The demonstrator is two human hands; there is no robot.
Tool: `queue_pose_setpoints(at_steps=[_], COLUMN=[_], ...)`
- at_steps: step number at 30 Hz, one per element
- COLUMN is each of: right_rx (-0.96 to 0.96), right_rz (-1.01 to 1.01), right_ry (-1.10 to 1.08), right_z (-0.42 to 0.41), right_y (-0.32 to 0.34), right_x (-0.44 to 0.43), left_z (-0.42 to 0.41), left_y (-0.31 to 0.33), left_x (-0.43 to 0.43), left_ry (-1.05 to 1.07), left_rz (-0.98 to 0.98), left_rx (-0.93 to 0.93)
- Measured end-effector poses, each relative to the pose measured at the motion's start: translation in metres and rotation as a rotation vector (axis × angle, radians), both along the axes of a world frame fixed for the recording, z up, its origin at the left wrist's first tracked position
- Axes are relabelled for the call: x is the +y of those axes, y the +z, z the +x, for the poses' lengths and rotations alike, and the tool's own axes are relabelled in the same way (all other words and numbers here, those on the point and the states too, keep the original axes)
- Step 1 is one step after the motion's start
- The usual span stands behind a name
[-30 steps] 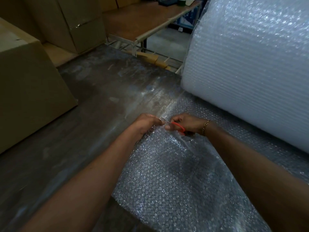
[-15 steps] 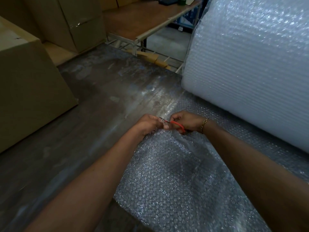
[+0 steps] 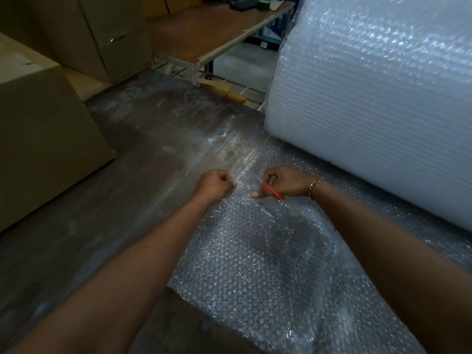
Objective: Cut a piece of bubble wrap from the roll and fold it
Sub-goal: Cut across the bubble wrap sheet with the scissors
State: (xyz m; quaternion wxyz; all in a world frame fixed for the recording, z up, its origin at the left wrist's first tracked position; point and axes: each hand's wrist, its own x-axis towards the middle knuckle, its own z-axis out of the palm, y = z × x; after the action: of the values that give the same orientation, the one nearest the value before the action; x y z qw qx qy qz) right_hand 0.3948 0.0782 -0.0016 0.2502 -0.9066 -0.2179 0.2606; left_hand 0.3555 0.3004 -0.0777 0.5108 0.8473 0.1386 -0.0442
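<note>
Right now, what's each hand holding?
Left hand: closed, gripping the edge of the bubble wrap sheet.
Right hand: closed on the red scissors.

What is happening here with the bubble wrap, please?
A person is cutting bubble wrap on a dark table. The left hand grips the edge of the sheet, and the right hand holds red scissors close beside it. The sheet runs out from under the big roll on the right. It lies rumpled, not yet folded; how far the cut goes I cannot tell.
</note>
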Motion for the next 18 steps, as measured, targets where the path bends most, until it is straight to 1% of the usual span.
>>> queue_pose_setpoints(at_steps=[2,4,5,6,7,8,9,11,12,13,15,18], right_rx=[-0.086,-0.209,-0.249,-0.267,-0.272,-0.281,-0.297,-0.348,-0.389,-0.434,-0.506,-0.511], right_rz=[-0.019,-0.050,-0.057,-0.066,-0.076,-0.093,-0.112,-0.177,-0.223,-0.249,-0.246,-0.235], right_ry=[-0.047,-0.086,-0.107,-0.131,-0.154,-0.170,-0.178,-0.179,-0.174,-0.180,-0.228,-0.282], right_z=[-0.009,-0.020,-0.027,-0.035,-0.044,-0.055,-0.067,-0.092,-0.106,-0.120,-0.148,-0.191], right_y=[0.008,0.016,0.019,0.020,0.021,0.022,0.021,0.019,0.019,0.018,0.016,0.019], right_x=[-0.006,-0.011,-0.014,-0.017,-0.019,-0.021,-0.022,-0.023,-0.023,-0.023,-0.024,-0.026], left_z=[-0.004,-0.014,-0.022,-0.032,-0.042,-0.053,-0.067,-0.095,-0.109,-0.123,-0.146,-0.171], left_y=[0.005,0.014,0.022,0.031,0.039,0.044,0.051,0.061,0.063,0.066,0.069,0.066], left_x=[-0.001,-0.004,-0.007,-0.013,-0.020,-0.029,-0.039,-0.059,-0.069,-0.079,-0.093,-0.104], left_ry=[-0.013,-0.014,-0.003,0.009,0.003,-0.015,-0.042,-0.098,-0.117,-0.138,-0.148,-0.085], left_rz=[0.092,0.328,0.438,0.478,0.444,0.347,0.208,-0.057,-0.140,-0.172,-0.167,-0.253], left_rx=[0.038,0.056,0.026,-0.036,-0.110,-0.167,-0.193,-0.146,-0.115,-0.105,-0.122,-0.083])
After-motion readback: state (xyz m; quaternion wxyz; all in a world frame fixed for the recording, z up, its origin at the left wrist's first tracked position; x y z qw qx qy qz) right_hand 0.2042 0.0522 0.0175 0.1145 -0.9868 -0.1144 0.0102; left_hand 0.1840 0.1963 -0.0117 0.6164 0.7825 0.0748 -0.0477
